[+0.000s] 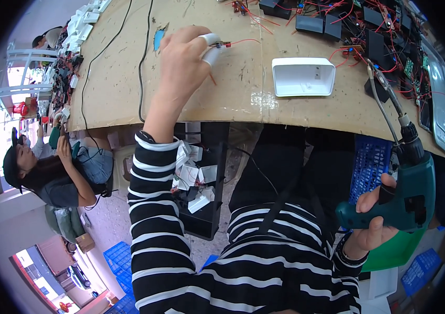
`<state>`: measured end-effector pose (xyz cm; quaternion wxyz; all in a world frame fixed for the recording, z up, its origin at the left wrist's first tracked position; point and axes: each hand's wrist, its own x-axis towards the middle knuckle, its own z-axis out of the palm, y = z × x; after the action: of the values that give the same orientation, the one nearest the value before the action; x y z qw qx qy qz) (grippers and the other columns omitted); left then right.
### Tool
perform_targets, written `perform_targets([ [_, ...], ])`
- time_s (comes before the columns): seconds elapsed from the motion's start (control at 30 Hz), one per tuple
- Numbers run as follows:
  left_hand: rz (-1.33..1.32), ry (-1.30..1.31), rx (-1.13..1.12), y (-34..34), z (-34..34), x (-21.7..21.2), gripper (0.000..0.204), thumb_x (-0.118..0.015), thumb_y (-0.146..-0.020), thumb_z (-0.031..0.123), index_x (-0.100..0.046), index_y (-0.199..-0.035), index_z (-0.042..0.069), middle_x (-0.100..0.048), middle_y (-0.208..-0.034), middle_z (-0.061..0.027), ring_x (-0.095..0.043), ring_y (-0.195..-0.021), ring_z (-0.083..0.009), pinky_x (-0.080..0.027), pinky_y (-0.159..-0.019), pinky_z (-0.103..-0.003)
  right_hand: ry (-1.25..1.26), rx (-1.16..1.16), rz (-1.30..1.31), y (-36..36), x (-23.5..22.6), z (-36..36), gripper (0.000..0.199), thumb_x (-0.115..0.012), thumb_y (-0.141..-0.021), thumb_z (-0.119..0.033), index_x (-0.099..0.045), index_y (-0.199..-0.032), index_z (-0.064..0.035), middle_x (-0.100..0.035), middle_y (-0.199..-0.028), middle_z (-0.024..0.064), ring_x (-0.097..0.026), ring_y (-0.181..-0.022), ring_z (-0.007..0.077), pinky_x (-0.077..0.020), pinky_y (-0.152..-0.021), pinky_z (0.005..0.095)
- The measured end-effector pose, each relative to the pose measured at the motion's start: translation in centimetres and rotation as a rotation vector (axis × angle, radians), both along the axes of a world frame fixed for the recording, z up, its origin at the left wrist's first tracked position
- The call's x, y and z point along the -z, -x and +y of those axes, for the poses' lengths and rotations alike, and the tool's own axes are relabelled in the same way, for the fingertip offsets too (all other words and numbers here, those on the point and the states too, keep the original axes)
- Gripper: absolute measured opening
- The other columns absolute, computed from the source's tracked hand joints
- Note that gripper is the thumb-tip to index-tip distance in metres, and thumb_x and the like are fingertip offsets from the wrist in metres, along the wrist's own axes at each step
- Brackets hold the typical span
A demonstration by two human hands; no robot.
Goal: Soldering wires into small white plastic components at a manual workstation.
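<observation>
Brown, cardboard-like sheeting is covering the worktable (233, 102), tape strips showing near its front edge. The left hand (183, 63) is hovering over or resting on this surface, contact being unclear; its thumb and index finger, both wearing white coverings, are closing in a pinch on a small dark electronic part with thin red wire (224, 44). The part is sitting between the 2 fingertips, its wire trailing to the right. The right hand (373, 222) is curling around the grip of a dark-green, gun-shaped power tool with a black collar and slender metal tip (416, 193), palm and fingers partly hidden by the body. The tool is pointing up toward the table's right end; whether its tip is touching anything there, I am not able to tell. Between the 2 hands, a white, rectangular, open plastic box (295, 78) is lying on the table, well apart from both. Black rectangular blocks (309, 23) are crowding the upper right among red wires, with a clear, long plastic tray (441, 104) lying beside them. Below the table edge, a black bin (199, 227) is holding white plastic housings (201, 199). At far left, 1 seated co-worker in a dark cap (49, 172) is handling something green.
</observation>
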<state>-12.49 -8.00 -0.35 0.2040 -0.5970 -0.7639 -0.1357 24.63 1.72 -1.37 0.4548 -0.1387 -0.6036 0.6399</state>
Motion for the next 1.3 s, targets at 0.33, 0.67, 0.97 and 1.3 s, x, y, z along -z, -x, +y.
perform_targets([
  [0.33,-1.506,-1.188,0.200,-3.4,-4.9,-0.1,0.013,-0.058,-0.083,0.003,-0.060,-0.095,-0.002,-0.061,-0.083,-0.0064,-0.056,-0.066,-0.0119,-0.045,-0.064,-0.023,0.444,-0.471,0.239,6.6,-1.7,-1.1,0.075,-0.060,-0.083,-0.030,-0.016,-0.137,-0.0033,-0.021,-0.137,0.0262,-0.050,-0.081,0.0140,-0.0495,-0.062,0.0225],
  [0.67,-1.875,-1.131,0.282,-11.3,-5.6,-1.6,0.014,-0.054,-0.086,0.008,-0.058,-0.097,0.000,-0.061,-0.085,-0.0080,-0.058,-0.069,-0.0124,-0.045,-0.060,-0.024,0.709,-0.893,0.434,12.1,-3.0,-4.1,0.071,-0.051,-0.087,-0.035,-0.010,-0.139,-0.0107,-0.002,-0.142,0.0248,-0.023,-0.128,0.0400,-0.0369,-0.098,0.0454],
  [0.97,-1.765,-1.182,0.171,-15.8,-3.6,-0.3,0.024,-0.055,-0.082,-0.004,-0.056,-0.106,-0.003,-0.061,-0.098,-0.0096,-0.058,-0.087,-0.0146,-0.046,-0.080,-0.026,0.777,-0.745,0.392,12.5,-2.5,-5.7,0.075,-0.050,-0.085,-0.043,-0.011,-0.140,-0.0095,-0.010,-0.144,0.0189,-0.017,-0.131,0.0391,-0.0194,-0.106,0.0475],
  [1.3,-1.390,-1.248,0.102,-17.8,-4.0,1.7,0.025,-0.058,-0.079,-0.007,-0.056,-0.104,-0.005,-0.059,-0.098,-0.0081,-0.057,-0.086,-0.0114,-0.045,-0.078,-0.023,0.753,-0.609,0.371,12.0,-2.4,-7.1,0.081,-0.061,-0.079,-0.039,-0.015,-0.138,-0.0068,-0.019,-0.140,0.0221,-0.019,-0.131,0.0359,-0.0181,-0.107,0.0417],
])
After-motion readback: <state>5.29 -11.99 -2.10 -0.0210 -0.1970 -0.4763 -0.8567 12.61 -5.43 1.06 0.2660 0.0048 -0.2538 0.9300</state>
